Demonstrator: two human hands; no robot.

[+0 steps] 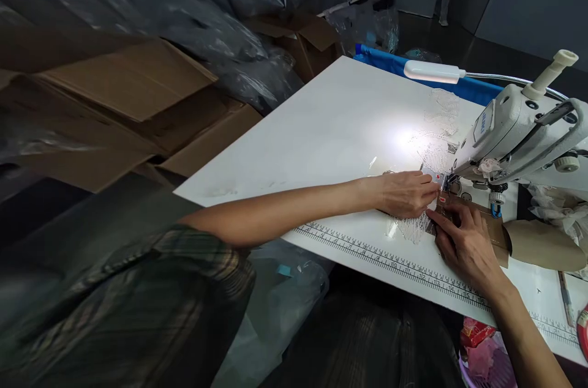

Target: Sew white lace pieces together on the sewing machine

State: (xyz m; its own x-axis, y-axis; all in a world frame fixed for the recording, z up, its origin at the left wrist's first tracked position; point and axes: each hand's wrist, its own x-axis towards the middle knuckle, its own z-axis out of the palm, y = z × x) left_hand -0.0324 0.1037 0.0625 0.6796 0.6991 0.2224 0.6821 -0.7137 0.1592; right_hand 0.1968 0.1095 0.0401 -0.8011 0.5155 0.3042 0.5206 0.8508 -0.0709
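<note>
A strip of white lace [434,154] runs across the white table beside the needle area of a sewing machine [514,125]. My left hand [408,193] is closed, its fingertips pinching the lace just left of the presser foot [451,182]. Lace also shows below that hand. My right hand [468,244] lies in front of the needle with fingers stretched out, pressing on the lace's edge and on a brown card piece [493,229]. The fingers partly hide the lace there.
A lamp [434,71] lights the table [294,131], whose front edge carries a printed ruler [395,262]. Right of my hand lie a tan oval piece [544,245] and a pen-like tool [566,299]. Cardboard boxes [128,82] stand left; a purple basket [489,369] sits below.
</note>
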